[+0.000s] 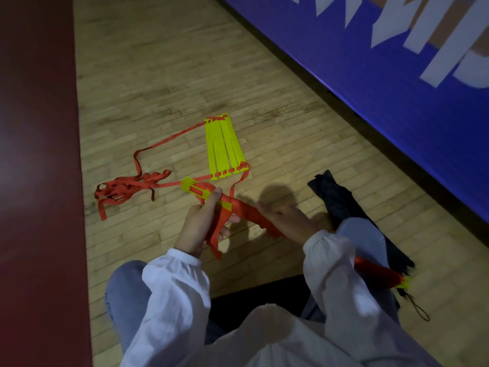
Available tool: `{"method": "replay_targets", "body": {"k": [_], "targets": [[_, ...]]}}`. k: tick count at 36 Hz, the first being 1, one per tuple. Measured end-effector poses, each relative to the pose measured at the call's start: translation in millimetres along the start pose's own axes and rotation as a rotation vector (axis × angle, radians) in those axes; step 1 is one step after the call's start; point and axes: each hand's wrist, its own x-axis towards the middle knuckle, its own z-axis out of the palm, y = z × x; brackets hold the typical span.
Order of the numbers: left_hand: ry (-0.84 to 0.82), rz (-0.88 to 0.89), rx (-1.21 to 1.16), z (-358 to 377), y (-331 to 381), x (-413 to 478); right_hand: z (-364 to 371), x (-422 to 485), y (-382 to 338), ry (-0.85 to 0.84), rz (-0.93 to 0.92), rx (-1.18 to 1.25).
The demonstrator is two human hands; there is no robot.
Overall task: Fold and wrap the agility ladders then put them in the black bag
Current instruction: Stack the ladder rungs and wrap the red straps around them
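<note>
Person sits on the wood floor (164, 75), knees and white sleeves at the bottom of the frame. Left hand (201, 223) is curled round the ladder bundle (238, 207) at centre, thumb and fingers clamped on the yellow rung ends, red strap tails hanging below the palm. Right hand (285, 218) grips the red-wrapped end of the same bundle, fingers closed on it. Just above, a fan of yellow rungs (225, 147) lies flat on the floor, linked to the bundle by red strap. Loose strap pile (124, 189) sits centre-left, near the dark red floor band (39, 181). Black bag (336, 197) lies right of the hands, partly under the right knee. A second wrapped ladder (378, 274) rests at the lower right. Blue wall pad (397, 75) fills the upper right.
</note>
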Motion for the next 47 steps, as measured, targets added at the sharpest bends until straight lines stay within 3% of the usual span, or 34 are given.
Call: {"method": "replay_targets", "body": {"k": [8, 13, 28, 42, 47], "targets": [[-0.131, -0.035, 0.002, -7.2, 0.4, -5.7, 1.9, 1.1, 5.1, 0.057, -0.050, -0.026], [-0.121, -0.031, 0.057, -10.6, 0.1, -4.3, 1.8, 2.1, 6.1, 0.060, -0.052, -0.032], [-0.019, -0.036, -0.102, -13.5, -3.6, 6.0, 14.1, 5.3, 6.6, 0.097, -0.023, -0.068], [-0.090, -0.039, -0.166, -17.5, -4.5, 4.5, -0.9, 3.0, 11.2, 0.085, -0.032, 0.011], [-0.104, -0.028, -0.158, -17.1, -4.1, 4.5, -2.4, 1.2, 10.2, 0.006, -0.046, 0.070]]}}
